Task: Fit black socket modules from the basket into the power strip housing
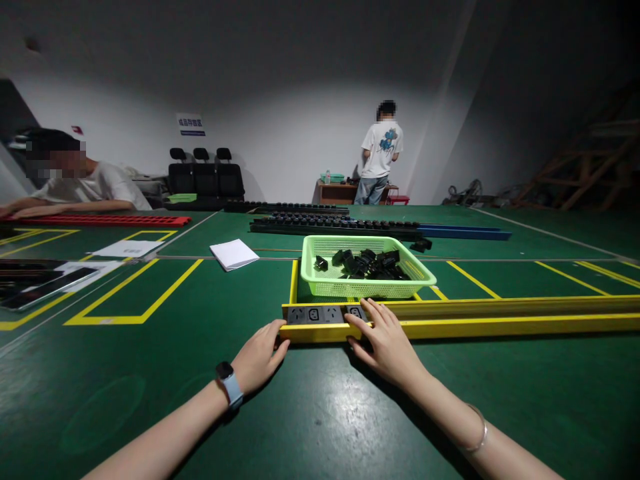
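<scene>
It was an assembly workshop. A green desk (320, 413) marked with yellow bays spread around the basket (360, 287) of black socket parts (367, 262), and long socket strips (335, 225) lay behind it.

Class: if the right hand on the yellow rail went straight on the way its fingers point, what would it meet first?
The right hand touches the black socket inserts in the long yellow metal rail; next, probably, the light green plastic mesh basket just behind, though depth is unclear.

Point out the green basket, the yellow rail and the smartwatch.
green basket (350, 288), head view, front mesh wall.
yellow rail (500, 327), head view, front face.
smartwatch (225, 370), head view, its screen.
</scene>
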A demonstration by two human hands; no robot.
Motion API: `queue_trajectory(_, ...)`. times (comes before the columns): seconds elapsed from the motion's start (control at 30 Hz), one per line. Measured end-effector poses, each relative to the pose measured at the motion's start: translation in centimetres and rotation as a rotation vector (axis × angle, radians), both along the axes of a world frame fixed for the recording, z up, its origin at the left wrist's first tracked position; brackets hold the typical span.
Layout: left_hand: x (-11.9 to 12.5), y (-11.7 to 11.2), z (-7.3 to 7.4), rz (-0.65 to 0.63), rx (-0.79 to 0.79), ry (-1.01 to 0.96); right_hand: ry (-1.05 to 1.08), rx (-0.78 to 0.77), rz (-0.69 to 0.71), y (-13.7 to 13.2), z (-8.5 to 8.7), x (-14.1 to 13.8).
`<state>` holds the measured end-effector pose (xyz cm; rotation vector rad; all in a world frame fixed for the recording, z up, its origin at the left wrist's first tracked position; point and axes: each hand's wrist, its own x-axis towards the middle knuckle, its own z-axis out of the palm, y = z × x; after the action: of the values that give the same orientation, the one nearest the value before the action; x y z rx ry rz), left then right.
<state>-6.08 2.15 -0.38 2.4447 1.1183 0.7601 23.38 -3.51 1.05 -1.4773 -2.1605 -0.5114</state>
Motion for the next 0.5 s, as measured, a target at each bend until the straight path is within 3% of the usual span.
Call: queue_trajectory(0.5, -0.05, 0.00, -0.06, 0.010, -0.006, 0.026, 0.057, 0.013, 0.001, 0.59, -0.22, 0.48)
